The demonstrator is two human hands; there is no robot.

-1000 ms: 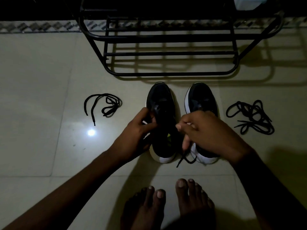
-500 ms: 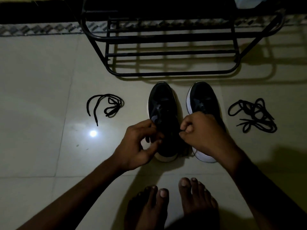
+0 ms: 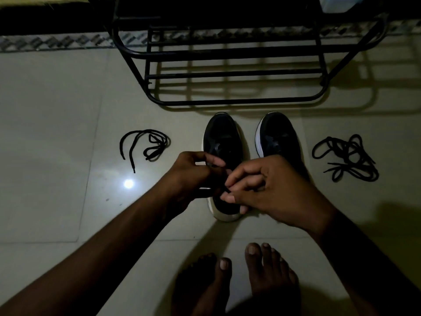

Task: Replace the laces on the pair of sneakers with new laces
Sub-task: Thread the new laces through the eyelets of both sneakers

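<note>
Working low over the left sneaker (image 3: pixel 222 142) now, both hands are bunched together at its lacing, near the collar end. The left hand (image 3: pixel 191 176) has its fingers curled in tight at the eyelets. The right hand (image 3: pixel 271 190) comes in from the other side, thumb and forefinger pinched on what looks like a black lace (image 3: pixel 214 192). The light is dim and it's dark cord on a dark shoe, so exactly which eyelet is being worked, I can't tell.

The right sneaker (image 3: pixel 278 137) stands just beside its partner, toes toward the black metal shoe rack (image 3: pixel 239 101), and nobody is touching it. There seem to be crossings over its tongue, but it's too murky to say whether those are new or old.

Out on the tiled floor (image 3: pixel 57 144), a loosely looped lace (image 3: pixel 145 144) lies well off to the left. A bigger tangle of laces (image 3: pixel 344 158) sits well off to the right, past the right sneaker. Bare feet (image 3: pixel 268 270) are planted near the bottom of the view.

My read: we're mid-job. Laces lying loose on both sides suggest the stripping-out is at least partly done, with one shoe being handled and spare cord still waiting. Left to do, as I judge it: finishing this shoe, then settling the other.
</note>
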